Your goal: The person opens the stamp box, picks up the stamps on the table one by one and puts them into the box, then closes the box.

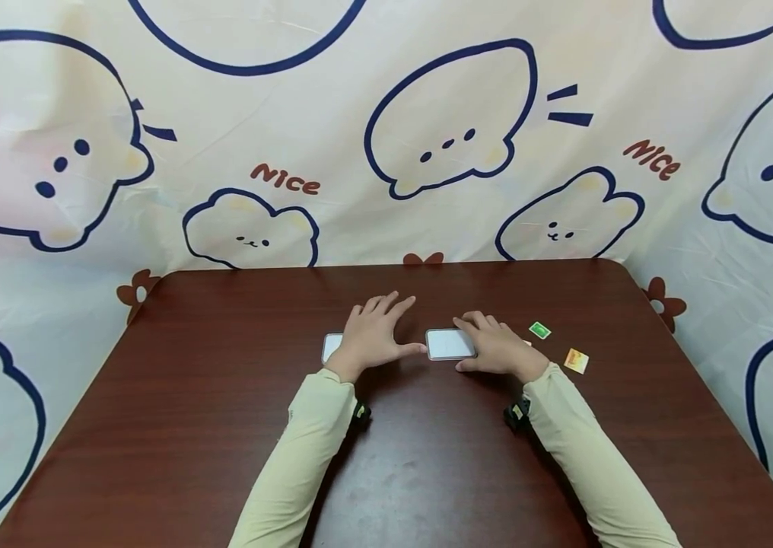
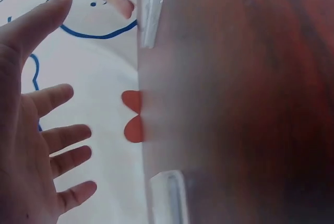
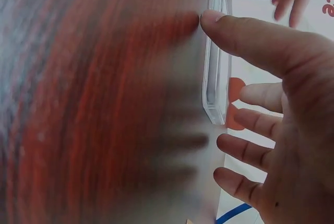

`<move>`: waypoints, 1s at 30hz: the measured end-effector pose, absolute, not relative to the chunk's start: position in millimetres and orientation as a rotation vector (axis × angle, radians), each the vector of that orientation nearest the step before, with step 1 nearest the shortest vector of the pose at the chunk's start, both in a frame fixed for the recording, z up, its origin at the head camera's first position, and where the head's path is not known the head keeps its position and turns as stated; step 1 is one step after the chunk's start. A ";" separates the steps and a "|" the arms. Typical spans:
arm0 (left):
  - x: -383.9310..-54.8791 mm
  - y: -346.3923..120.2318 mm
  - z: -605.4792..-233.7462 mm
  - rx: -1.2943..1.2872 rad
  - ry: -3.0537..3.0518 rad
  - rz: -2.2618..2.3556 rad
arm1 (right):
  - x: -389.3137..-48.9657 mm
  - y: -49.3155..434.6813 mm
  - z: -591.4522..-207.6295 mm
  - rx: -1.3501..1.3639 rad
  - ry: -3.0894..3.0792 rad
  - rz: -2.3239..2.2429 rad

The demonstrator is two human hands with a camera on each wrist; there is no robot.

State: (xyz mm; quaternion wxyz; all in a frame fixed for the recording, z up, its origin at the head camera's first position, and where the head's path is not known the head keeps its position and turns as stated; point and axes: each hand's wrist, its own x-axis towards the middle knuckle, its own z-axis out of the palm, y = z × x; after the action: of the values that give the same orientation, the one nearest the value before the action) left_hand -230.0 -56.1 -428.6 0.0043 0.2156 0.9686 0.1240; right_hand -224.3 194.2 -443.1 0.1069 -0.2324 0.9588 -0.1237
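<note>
Two flat white boxes with clear rims lie on the table. My right hand [image 1: 496, 348] is at the right end of the right-hand box [image 1: 450, 344]. Its thumb tip meets the box's near edge in the right wrist view, while the other fingers extend loosely past the far side. With fingers spread, my left hand [image 1: 373, 335] is over the left-hand box [image 1: 332, 345], partly covering it in the head view. The left thumb points toward the left edge of the right-hand box. Nothing is between the left fingers.
Right of my right hand lie a small green card [image 1: 540, 330] and an orange-yellow card [image 1: 576, 361]. Another small yellowish piece [image 1: 528, 343] is mostly hidden behind that hand. A cartoon-printed cloth [image 1: 345, 152] hangs around the brown table [image 1: 222, 426].
</note>
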 end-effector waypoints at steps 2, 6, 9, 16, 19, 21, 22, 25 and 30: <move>-230.2 -53.6 -431.4 0.695 3.007 0.441 | -225.1 193.6 -443.3 -0.679 2.809 -0.390; -230.5 -48.6 -434.8 0.687 2.883 0.633 | -227.8 191.6 -441.6 -0.605 2.737 -0.490; -231.1 -45.1 -435.1 0.650 2.784 0.775 | -230.4 189.4 -439.3 -0.556 2.685 -0.562; -235.3 -37.7 -440.5 0.609 2.658 0.852 | -233.7 187.6 -438.8 -0.507 2.652 -0.581; -237.1 -36.1 -443.4 0.598 2.616 0.864 | -234.4 187.1 -440.1 -0.494 2.646 -0.562; -238.5 -35.4 -445.2 0.600 2.603 0.874 | -235.2 186.3 -440.2 -0.497 2.651 -0.547; -239.4 -35.1 -446.3 0.602 2.600 0.877 | -235.5 185.8 -440.1 -0.498 2.653 -0.541; -241.7 -34.5 -449.0 0.614 2.591 0.898 | -236.7 184.7 -439.6 -0.503 2.655 -0.528; -244.5 -35.0 -452.8 0.617 2.567 0.930 | -237.6 185.5 -439.5 -0.495 2.635 -0.525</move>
State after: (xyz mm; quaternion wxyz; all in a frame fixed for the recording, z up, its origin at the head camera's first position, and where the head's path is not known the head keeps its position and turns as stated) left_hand -244.5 -35.0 -452.8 0.1704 0.2171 0.9037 0.3273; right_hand -237.6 185.5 -439.5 0.2035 -0.1772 0.9444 -0.1880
